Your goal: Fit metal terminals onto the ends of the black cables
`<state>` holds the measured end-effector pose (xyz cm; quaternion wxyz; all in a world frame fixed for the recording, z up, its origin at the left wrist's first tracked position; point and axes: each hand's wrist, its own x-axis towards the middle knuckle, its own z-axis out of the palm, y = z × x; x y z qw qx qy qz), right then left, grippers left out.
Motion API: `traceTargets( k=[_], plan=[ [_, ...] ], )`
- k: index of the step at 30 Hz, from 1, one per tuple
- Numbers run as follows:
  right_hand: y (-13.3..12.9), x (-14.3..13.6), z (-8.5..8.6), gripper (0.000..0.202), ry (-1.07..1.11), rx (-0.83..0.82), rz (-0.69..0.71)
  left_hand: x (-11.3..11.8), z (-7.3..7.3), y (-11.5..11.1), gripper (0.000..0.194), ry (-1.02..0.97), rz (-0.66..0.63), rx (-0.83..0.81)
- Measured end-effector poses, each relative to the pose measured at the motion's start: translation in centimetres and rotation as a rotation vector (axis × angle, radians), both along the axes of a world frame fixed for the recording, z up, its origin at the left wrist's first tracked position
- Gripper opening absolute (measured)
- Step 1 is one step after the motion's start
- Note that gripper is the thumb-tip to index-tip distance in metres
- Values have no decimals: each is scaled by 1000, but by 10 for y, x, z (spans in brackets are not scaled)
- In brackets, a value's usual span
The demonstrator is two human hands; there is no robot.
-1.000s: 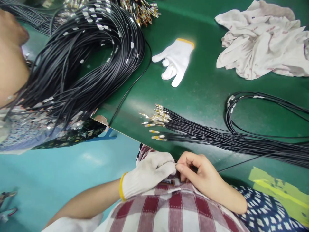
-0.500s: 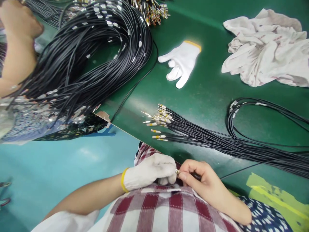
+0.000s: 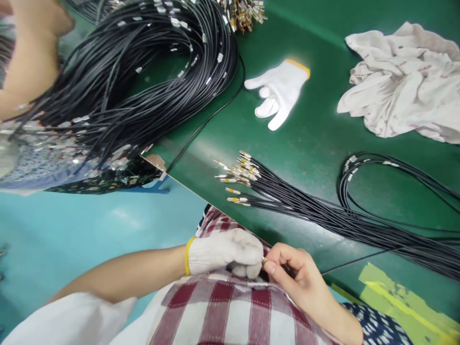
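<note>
"What is being held?"
"A small, shiny metallic connector (image 3: 264,260), mostly hidden, its visible part bridging the narrow gap between the gloved left hand (image 3: 230,254) and the bare right hand (image 3: 300,282), near the edge of the green surface (image 3: 309,143)."
"Is there a cable?"
"One thin black cable (image 3: 355,264), nearly straight. It emerges from behind the right hand and slants up and rightward to a black bundle (image 3: 323,215). Whether it joins the connector is hidden."

beyond the right hand (image 3: 304,277), the cable bundle (image 3: 305,207) blocks the way; past it, bare tabletop (image 3: 302,155) reaches the white glove (image 3: 283,90).
</note>
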<state>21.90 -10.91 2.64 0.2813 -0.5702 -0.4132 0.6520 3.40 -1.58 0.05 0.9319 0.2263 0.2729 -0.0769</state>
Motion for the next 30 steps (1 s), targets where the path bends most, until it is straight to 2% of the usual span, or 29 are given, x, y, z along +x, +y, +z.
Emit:
traceTargets(
  k=[8, 24, 30],
  plan=[
    [0, 2, -1, 44, 40, -4, -7, -2, -7, -1, 37, -73, 18, -12],
    [-5, 2, -6, 41, 69, 2, -50, 3, -2, 4, 41, -45, -6, 10],
    [-8, 1, -7, 41, 52, 2, -58, 2, -6, 0, 39, -39, 16, -6]
  ],
)
